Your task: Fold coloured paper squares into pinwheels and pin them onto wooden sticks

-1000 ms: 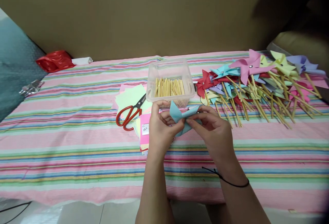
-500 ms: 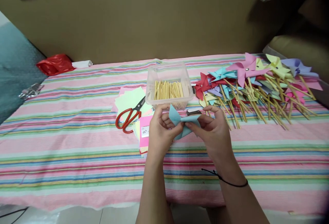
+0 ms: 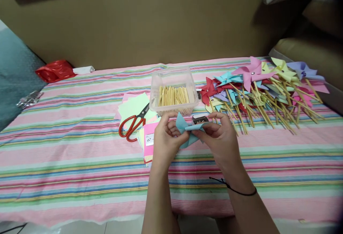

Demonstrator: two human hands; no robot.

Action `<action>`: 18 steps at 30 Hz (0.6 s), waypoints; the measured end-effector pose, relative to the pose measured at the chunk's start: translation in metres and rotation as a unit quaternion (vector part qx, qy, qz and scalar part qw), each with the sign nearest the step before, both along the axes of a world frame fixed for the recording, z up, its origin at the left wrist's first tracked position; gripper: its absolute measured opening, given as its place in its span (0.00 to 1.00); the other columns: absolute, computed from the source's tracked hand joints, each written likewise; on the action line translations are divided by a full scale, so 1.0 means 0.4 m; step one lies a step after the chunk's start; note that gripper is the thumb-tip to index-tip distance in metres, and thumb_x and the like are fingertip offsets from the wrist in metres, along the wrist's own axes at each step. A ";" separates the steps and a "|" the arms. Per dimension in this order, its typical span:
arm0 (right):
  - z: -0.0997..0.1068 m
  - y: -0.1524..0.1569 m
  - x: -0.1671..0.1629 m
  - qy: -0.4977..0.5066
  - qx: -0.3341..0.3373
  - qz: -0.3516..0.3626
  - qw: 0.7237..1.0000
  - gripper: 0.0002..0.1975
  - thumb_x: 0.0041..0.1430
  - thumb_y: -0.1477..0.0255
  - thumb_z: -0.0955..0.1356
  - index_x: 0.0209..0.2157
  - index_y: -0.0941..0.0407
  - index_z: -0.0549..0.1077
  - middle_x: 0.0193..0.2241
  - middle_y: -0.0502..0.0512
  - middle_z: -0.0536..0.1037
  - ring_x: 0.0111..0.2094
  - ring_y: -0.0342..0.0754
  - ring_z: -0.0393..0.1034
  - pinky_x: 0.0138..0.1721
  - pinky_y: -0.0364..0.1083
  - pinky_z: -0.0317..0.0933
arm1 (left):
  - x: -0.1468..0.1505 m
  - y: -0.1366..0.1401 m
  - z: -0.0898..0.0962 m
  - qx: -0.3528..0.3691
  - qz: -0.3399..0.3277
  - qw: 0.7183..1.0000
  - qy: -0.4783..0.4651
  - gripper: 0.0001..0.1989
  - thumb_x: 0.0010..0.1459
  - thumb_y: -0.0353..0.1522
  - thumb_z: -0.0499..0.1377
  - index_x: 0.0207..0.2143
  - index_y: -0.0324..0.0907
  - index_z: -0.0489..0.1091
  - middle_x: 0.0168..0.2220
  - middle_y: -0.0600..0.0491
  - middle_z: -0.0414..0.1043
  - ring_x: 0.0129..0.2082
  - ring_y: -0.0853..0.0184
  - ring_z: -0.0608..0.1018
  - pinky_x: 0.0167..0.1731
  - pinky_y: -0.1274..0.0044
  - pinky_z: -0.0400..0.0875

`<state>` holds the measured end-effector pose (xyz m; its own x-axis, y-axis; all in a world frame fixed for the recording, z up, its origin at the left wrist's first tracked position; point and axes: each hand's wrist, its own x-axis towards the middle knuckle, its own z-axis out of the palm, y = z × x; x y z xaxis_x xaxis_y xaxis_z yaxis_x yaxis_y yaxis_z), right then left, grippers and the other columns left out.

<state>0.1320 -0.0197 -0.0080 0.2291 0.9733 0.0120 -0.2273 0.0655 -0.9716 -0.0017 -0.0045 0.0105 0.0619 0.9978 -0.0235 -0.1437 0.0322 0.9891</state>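
Over the striped cloth (image 3: pixel 80 162), just before the stick tub (image 3: pixel 174 91), my left hand (image 3: pixel 166 141) and right hand (image 3: pixel 222 141) still pinch the blue paper (image 3: pixel 184 128), its flaps now folded tighter

striped cloth (image 3: pixel 66 162): tub (image 3: pixel 174 92) of sticks (image 3: pixel 173 95) at centre; scissors (image 3: pixel 133 123) on paper sheets (image 3: pixel 134 105) to its left; pinwheel heap (image 3: pixel 265 87) to its right; hands (image 3: pixel 167 139) (image 3: pixel 221 137) before tub, folded paper (image 3: pixel 187 130) between them; bag (image 3: pixel 55 71) far left, behind.
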 end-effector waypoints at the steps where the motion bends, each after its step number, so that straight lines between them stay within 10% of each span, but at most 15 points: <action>1: 0.000 0.000 0.000 0.002 0.000 -0.001 1.000 0.27 0.40 0.70 0.78 0.37 0.50 0.61 0.25 0.45 0.81 0.29 0.49 0.77 0.29 0.46 0.70 | 0.000 0.001 0.001 -0.001 0.000 1.000 -0.001 0.19 0.42 0.22 0.63 0.36 0.43 0.62 0.24 0.60 0.71 0.23 0.74 0.72 0.27 0.82 0.68; 18: 0.007 -0.001 -0.007 0.004 -0.003 -0.003 1.000 0.28 0.41 0.69 0.78 0.36 0.49 0.57 0.24 0.44 0.79 0.28 0.48 0.77 0.31 0.48 0.70 | 0.001 0.001 -0.005 -0.011 0.002 1.000 0.003 0.19 0.42 0.25 0.64 0.36 0.44 0.60 0.21 0.60 0.71 0.19 0.75 0.70 0.22 0.83 0.66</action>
<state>0.1291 -0.0200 -0.0053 0.2352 0.9719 0.0045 -0.2344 0.0612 -0.9702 -0.0012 -0.0040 0.0085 0.0580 0.9973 -0.0450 -0.1373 0.0526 0.9891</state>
